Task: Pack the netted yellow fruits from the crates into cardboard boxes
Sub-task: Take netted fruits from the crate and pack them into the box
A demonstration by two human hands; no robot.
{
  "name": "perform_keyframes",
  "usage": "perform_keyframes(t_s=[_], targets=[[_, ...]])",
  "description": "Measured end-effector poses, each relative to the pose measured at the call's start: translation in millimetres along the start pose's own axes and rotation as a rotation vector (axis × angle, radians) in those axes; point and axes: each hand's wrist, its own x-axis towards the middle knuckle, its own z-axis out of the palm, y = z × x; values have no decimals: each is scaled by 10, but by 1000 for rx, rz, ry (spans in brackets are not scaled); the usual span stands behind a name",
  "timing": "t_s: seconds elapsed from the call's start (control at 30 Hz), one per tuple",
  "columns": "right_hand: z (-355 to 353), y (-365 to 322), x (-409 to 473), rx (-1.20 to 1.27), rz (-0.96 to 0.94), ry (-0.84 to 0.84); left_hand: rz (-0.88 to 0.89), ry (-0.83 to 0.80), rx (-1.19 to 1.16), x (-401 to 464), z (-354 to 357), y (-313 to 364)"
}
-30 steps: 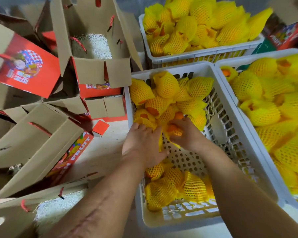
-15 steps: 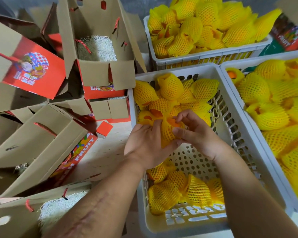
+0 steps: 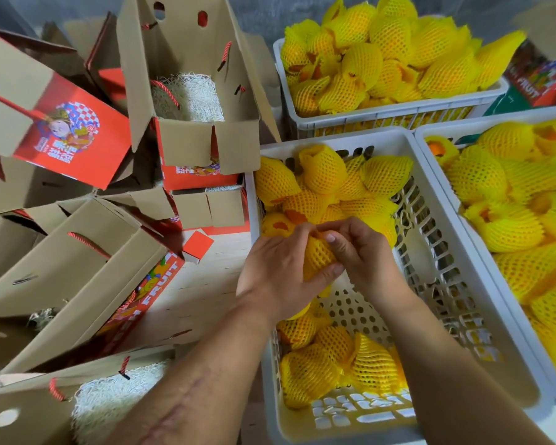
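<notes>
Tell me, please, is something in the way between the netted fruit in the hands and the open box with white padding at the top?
Nothing visible blocks it. Both hands, left hand and right hand, hold the netted fruit above the crate. The open box stands up-left; only the crate's rim lies between.

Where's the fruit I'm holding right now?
Head view, center: the netted fruit sits between your left hand and right hand, above the middle crate.
</notes>
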Motion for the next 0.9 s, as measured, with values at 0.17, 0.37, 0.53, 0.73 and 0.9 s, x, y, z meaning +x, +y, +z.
perform_keyframes(t_s=[0.17, 0.37, 0.53, 0.73, 0.9], targets=[[5, -62, 4, -313, -274, 126, 57, 14, -55, -17, -1, -24], [277, -56, -15, -86, -22, 255, 88, -13, -41, -25, -33, -43], [412, -150, -28, 209, 241, 315, 63, 85, -63, -27, -38, -23], [632, -135, -88, 578, 648, 225, 4, 53, -29, -3, -29, 27], [471, -123, -40, 739, 723, 325, -64, 53, -103, -11, 4, 50]])
